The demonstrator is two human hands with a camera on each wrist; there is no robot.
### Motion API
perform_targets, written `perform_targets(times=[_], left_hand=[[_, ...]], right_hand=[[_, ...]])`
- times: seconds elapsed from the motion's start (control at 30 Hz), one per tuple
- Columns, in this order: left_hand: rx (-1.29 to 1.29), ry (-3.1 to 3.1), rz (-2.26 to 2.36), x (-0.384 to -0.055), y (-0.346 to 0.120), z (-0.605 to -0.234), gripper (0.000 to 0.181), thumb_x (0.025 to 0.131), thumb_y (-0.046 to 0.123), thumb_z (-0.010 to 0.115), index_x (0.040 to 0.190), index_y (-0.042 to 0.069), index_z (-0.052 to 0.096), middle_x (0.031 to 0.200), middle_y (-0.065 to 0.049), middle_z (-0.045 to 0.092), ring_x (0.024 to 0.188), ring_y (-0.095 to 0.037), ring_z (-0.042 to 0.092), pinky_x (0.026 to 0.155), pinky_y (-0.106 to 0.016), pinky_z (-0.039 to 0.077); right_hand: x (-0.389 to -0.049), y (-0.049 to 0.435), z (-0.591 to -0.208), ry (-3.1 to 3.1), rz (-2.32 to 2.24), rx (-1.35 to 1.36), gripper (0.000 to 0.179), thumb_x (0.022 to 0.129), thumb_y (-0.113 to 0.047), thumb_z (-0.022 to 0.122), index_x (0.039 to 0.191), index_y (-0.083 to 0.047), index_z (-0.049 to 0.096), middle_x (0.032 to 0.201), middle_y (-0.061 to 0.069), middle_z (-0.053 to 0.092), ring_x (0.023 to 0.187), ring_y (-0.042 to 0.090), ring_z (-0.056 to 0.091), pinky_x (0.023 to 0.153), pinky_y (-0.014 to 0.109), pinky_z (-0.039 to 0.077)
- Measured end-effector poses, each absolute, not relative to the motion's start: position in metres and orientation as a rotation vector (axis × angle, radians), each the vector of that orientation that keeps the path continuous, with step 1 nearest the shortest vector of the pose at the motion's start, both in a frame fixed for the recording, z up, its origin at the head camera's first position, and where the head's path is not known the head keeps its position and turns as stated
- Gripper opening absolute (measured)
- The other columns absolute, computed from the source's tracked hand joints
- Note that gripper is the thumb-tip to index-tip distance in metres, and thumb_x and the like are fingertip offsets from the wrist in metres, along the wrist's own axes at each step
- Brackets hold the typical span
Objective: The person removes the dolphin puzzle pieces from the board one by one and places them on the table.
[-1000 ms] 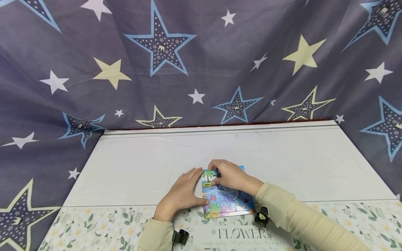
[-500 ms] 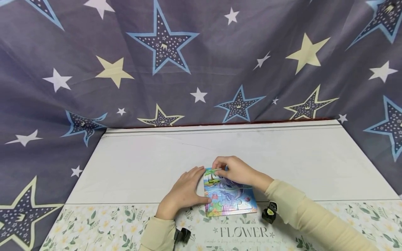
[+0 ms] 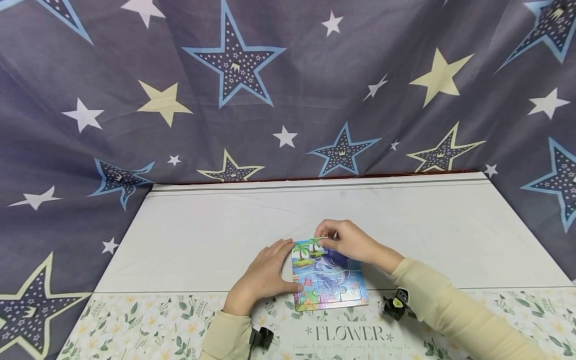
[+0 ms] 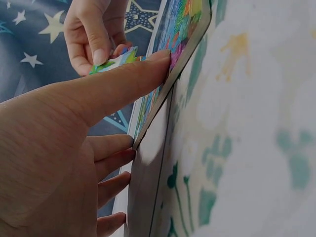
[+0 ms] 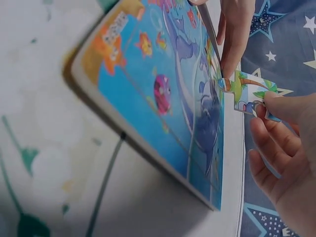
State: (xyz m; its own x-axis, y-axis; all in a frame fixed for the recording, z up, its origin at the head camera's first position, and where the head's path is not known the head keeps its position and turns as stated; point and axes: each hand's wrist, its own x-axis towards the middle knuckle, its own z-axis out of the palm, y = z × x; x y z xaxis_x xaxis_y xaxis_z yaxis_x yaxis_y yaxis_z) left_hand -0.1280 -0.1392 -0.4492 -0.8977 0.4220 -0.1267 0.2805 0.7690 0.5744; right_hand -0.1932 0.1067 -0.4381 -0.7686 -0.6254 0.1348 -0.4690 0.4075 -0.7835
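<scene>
A colourful jigsaw puzzle [image 3: 330, 287] with a sea picture lies flat on the table. In the head view my left hand [image 3: 261, 275] rests along its left edge, fingers extended, with the thumb touching the puzzle's surface near the lower left. Above the puzzle's top part, my right hand [image 3: 353, 244] pinches a puzzle piece [image 3: 316, 247] printed with a palm tree. The right wrist view shows this piece between thumb and fingers, raised off the puzzle. Another palm tree shows at the puzzle's upper left. The right hand hides part of the top edge.
The puzzle straddles the table's plain white cloth [image 3: 216, 235] and a floral printed strip [image 3: 157, 325] nearer the front. A dark star-patterned curtain [image 3: 288, 100] hangs behind and beside the table.
My right hand has moved right and slightly up, carrying the palm-tree piece away from the puzzle's left corner. The left hand has stayed at the left edge.
</scene>
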Motion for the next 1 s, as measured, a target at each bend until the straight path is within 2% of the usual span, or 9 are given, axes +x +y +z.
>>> perform_targets(times=[0.33,0.63,1.0], left_hand=[[0.532,2.715,0.826,-0.129,-0.139,-0.450,0.100,0.072,0.040,0.087,0.151,0.003,0.039,0.157,-0.013,0.035,0.146,-0.034,0.026,0.119,-0.054,0.018],[0.542,2.718,0.811,-0.128,-0.138,-0.450,0.100,0.072,0.040,0.087,0.151,0.003,0.038,0.157,-0.013,0.034,0.147,-0.034,0.025,0.119,-0.054,0.018],[0.547,2.718,0.815,-0.128,-0.138,-0.449,0.100,0.073,0.039,0.087,0.151,0.002,0.038,0.157,-0.013,0.033,0.147,-0.034,0.025,0.119,-0.055,0.018]], right_hand=[[-0.195,0.123,-0.440,2.563,-1.348,-0.869,0.005,0.094,-0.013,0.069,0.097,-0.015,0.068,0.081,-0.003,0.065,0.068,0.013,0.057,0.061,0.028,0.051],[-0.197,0.143,-0.439,2.662,-1.352,-0.776,0.007,0.091,-0.008,0.070,0.096,-0.014,0.070,0.081,-0.006,0.065,0.072,0.013,0.057,0.063,0.027,0.050],[-0.209,0.167,-0.438,2.746,-1.294,-0.688,0.008,0.092,-0.007,0.069,0.099,-0.010,0.071,0.080,-0.002,0.066,0.068,0.015,0.057,0.059,0.027,0.049]])
